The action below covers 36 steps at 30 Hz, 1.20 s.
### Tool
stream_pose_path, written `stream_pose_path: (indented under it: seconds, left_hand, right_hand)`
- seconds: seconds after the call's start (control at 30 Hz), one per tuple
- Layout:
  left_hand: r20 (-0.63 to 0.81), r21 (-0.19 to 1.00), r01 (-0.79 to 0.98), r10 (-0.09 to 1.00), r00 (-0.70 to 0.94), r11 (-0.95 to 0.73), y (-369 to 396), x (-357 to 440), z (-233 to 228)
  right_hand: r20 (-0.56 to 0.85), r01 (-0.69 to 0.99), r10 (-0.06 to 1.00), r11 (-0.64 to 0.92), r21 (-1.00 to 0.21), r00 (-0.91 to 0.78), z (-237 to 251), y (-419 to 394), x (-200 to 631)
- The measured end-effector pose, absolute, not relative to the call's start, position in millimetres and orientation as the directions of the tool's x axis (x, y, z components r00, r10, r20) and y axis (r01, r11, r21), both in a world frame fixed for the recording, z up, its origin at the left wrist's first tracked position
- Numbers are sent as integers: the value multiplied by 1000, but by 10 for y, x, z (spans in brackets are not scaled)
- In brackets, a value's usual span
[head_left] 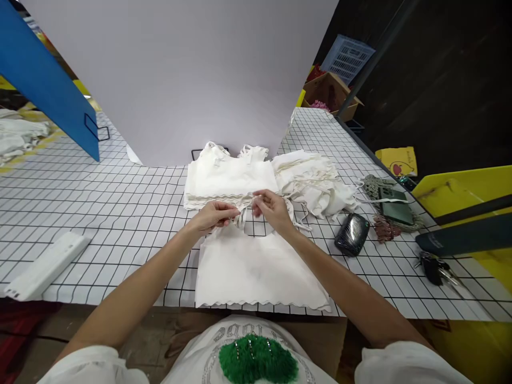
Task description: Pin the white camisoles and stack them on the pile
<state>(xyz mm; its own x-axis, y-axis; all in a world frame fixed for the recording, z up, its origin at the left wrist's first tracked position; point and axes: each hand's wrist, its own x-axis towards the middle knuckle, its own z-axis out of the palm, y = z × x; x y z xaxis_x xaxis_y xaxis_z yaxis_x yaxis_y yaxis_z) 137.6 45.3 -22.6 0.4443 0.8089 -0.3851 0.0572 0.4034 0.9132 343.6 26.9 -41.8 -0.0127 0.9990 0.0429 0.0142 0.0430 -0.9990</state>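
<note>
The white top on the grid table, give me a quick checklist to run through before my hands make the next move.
1. Both hands on the straps: ok, left hand and right hand pinch the straps.
2. White top lying flat: ok, hem toward the table edge.
3. Folded stack apart from it: cannot tell, the hands cover the gap.
4. Loose pile off the top: ok, it lies to the right.
5. Black pouch off the fabric: ok.

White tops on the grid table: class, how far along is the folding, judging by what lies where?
Done: a neat stack of folded tops. In hand: the left hand and right hand pinch the straps of one flat top. Left: a loose heap beside the stack.
</note>
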Motion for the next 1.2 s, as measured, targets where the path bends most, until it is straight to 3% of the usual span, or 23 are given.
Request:
stream_pose_path:
  seconds: [0.1,0.17,0.23,0.37,0.57,0.63,0.7,0.8,0.87,0.93,1.0,1.13,1.2]
  left_hand:
    - [-284,958,58,892,352,282,366,1449,-263]
    - [-186,982,69,937,296,174,310,1492,-309]
    - [-77,994,92,965,250,55,264,1516,-354]
    - [16,984,166,964,265,-62,209,1500,-421]
    - [-75,984,177,961,267,27,224,1449,-541]
    - [-100,981,187,966,237,56,245,1433,-543]
    - [-101,982,178,976,191,66,259,1414,-489]
    - [-120,991,-32,963,242,132,245,1396,-319]
    - [-168,936,-236,922,350,260,210,1401,-195]
    - [-206,856,-354,877,433,376,158,1416,-100]
    - [-235,812,-382,846,478,441,96,1431,-49]
    - [-307,820,-337,853,422,462,-16,1432,-46]
    - [-311,860,-294,884,349,418,-51,1418,-62]
  right_hand:
    - [-317,-60,928,-334,-941,-193,-416,90,3343]
    - [-388,-189,883,-441,-877,-263,-416,5,3235]
    - [-373,-321,899,-431,-843,-228,-406,-5,3147]
    - [-334,-433,940,-329,-839,-68,-324,199,3184]
    - [-206,-398,977,-167,-902,57,-63,576,3486]
    - [-49,-249,995,-26,-968,87,7,601,3522]
    - [205,3,978,205,-979,47,41,576,3518]
    - [545,303,825,563,-769,-149,27,504,3469]
    - [648,379,716,693,-614,-258,-15,466,3427]
    - [680,408,667,737,-539,-306,-66,443,3384]
    - [673,408,672,733,-544,-310,-113,428,3351]
    - [588,344,753,658,-669,-296,-122,376,3345]
    - [438,272,825,541,-796,-357,-72,320,3365]
